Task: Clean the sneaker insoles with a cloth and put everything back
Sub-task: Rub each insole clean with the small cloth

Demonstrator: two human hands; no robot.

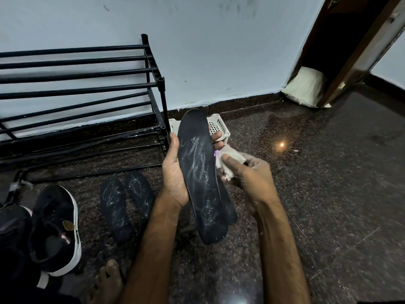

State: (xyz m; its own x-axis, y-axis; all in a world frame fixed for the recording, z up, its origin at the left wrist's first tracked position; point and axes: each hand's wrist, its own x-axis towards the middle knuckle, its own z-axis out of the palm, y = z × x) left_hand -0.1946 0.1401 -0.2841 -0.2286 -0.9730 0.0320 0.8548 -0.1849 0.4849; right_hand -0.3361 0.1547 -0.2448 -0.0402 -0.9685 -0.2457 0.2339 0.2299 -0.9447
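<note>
My left hand (174, 172) grips a long black insole (201, 178) streaked with white powder, thumb on its left edge and fingertips showing round the right edge. A second dark insole edge (229, 207) peeks out behind it. My right hand (247, 172) holds a crumpled white cloth (230, 159) just right of the insole. Two more black insoles (127, 205) lie side by side on the floor, also marked white. A black sneaker with a white sole (55, 229) lies at the left; another dark sneaker (13, 233) sits at the left edge.
A black metal shoe rack (87, 95) stands against the wall at the left. A white plastic basket (219, 126) sits on the floor behind the insole. A pale pillow (304, 88) leans by the wooden door frame (350, 53). My bare foot (107, 281) is at the bottom.
</note>
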